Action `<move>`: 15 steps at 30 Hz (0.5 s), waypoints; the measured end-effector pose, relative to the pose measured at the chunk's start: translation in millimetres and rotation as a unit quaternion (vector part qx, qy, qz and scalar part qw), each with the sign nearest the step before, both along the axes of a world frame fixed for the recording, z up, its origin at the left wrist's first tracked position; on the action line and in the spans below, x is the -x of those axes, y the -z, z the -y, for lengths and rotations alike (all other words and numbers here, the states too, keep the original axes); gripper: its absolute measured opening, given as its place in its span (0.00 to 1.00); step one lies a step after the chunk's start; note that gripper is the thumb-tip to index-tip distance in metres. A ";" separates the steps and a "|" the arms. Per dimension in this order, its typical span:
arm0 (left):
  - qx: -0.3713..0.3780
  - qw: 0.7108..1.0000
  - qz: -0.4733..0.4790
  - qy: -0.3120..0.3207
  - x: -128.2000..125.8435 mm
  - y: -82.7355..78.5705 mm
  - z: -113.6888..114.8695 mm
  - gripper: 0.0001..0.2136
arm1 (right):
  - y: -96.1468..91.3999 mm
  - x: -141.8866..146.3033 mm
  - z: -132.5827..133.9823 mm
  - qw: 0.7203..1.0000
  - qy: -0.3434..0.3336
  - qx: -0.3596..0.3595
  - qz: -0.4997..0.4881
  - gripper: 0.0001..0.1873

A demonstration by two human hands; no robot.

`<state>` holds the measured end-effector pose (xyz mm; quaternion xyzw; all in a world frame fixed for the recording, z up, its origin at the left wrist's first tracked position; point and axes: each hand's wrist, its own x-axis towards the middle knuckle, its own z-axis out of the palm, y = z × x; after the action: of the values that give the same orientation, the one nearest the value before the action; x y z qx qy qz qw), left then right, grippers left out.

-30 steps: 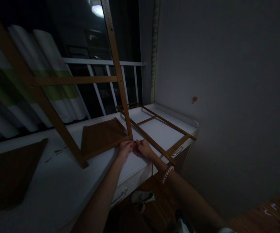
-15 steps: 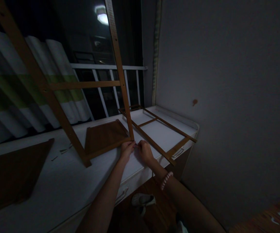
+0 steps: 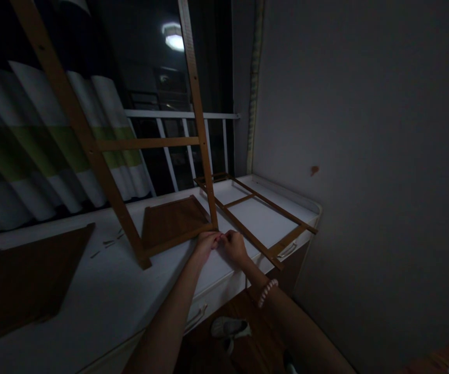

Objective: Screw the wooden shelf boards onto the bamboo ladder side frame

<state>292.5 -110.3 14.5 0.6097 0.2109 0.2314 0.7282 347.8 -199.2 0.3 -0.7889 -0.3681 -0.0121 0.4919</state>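
A wooden ladder-like frame (image 3: 199, 114) stands upright on a white cabinet top (image 3: 103, 296), joined to a brown shelf board (image 3: 172, 221) lying flat. My left hand (image 3: 205, 244) and my right hand (image 3: 234, 245) meet at the foot of the frame's right post. Both have fingers curled and pinched together at that corner; what they pinch is too small and dark to make out. A bead bracelet (image 3: 268, 292) is on my right wrist.
A second wooden frame (image 3: 255, 218) lies flat on the cabinet's right end. Another brown board (image 3: 22, 280) lies at left, with small loose pieces (image 3: 107, 244) near it. Striped curtain, dark window with white railing behind, grey wall at right, shoes (image 3: 230, 328) on the floor.
My view has drifted, so everything sits slightly lower and to the right. Both hands stay pinched together at the post's foot.
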 end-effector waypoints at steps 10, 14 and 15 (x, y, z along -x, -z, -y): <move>0.021 0.999 -0.001 -0.026 -3.2 5.0 -3.4 0.11 | -1.1 2.7 1.9 1.000 -0.011 0.012 0.001 0.10; 0.035 0.999 0.000 -0.014 -1.7 3.8 -6.2 0.10 | 0.5 -5.9 -5.0 0.990 -0.044 -0.033 -0.133 0.10; 0.038 0.999 0.000 -0.009 -0.9 2.8 -6.8 0.10 | 0.9 -7.9 -6.8 0.985 -0.052 -0.041 -0.157 0.10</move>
<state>293.4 -103.5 11.7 0.5795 0.2252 0.2297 0.7488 355.7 -192.4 -0.6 -0.7399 -0.3264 0.1222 0.5754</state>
